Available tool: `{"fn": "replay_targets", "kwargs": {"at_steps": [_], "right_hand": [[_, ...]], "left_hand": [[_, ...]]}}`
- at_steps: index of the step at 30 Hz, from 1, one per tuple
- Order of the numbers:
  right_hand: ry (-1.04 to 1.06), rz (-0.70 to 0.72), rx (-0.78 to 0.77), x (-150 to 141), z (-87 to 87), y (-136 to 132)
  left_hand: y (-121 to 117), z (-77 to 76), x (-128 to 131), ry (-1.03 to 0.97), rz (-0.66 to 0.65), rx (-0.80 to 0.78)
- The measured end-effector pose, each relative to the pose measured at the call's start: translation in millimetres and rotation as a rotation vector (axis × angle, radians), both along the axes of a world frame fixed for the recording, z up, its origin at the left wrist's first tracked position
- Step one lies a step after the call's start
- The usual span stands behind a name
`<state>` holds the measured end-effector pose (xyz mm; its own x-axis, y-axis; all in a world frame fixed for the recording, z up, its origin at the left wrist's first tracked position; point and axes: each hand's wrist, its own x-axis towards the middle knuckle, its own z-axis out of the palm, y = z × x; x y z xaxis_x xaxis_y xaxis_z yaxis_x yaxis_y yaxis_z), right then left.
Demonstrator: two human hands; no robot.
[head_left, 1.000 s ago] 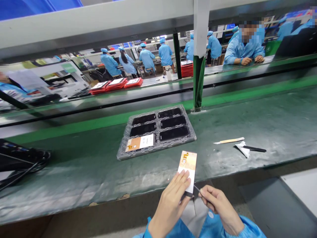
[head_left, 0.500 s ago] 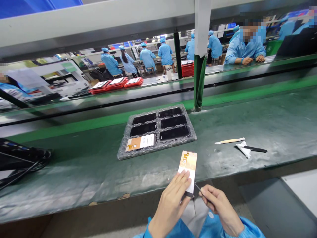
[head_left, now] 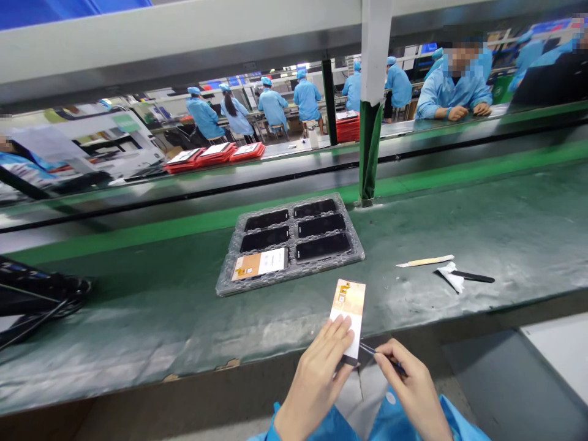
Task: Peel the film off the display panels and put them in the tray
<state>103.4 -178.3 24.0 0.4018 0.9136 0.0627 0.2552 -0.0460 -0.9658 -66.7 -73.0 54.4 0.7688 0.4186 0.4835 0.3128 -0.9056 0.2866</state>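
From where I stand, I see the person's left hand grasping a flat display panel, fingers spread over its white part and the thumb at the near end, by a dark strip. The panel's far end, orange with a small golden flex strip, lies over the green bench, while the near end reaches past the bench's front edge; whether it rests on the surface I can't tell. The right hand pinches a slim dark tool between thumb and fingers, its tip right at the panel's right side, though I can't make out whether they touch. Beyond the hands sits a clear plastic tray holding five dark screens, and a white-and-orange panel in its near left compartment. Off to the right lie a yellow-handled blade and, just nearer, a black tool with white paper around one end. Across the line, a co-worker in blue leans on the far counter.
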Motion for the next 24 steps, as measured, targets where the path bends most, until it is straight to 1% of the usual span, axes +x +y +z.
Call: {"fn": "replay_targets", "kwargs": {"at_steps": [3, 6, 9, 14, 18, 24], "right_hand": [[-0.146, -0.017, 0.055, -1.9, 3.1, -2.8], [-0.227, -0.003, 0.102, -1.7, 5.6, -2.1], [-0.26, 0.014, 0.136, 0.4, 7.8, -0.5], [-0.314, 0.037, 0.128, 4.2, 9.6, 0.8], [-0.377, 0.04, 0.172, 5.5, 9.7, 0.8], [-0.36, 0.034, 0.207, 5.4, 10.5, 0.3]], "left_hand": [[-0.3, 0.4, -0.2, 0.008, 0.004, 0.0], [-0.3, 0.7, -0.4, 0.007, 0.005, 0.006], [-0.2, 0.8, -0.3, 0.003, 0.004, 0.011], [-0.3, 1.5, 0.1, 0.011, 0.001, 0.013], [0.1, 1.6, 0.1, 0.016, 0.001, 0.012], [0.7, 0.2, 0.0, 0.007, -0.006, 0.0]]}}
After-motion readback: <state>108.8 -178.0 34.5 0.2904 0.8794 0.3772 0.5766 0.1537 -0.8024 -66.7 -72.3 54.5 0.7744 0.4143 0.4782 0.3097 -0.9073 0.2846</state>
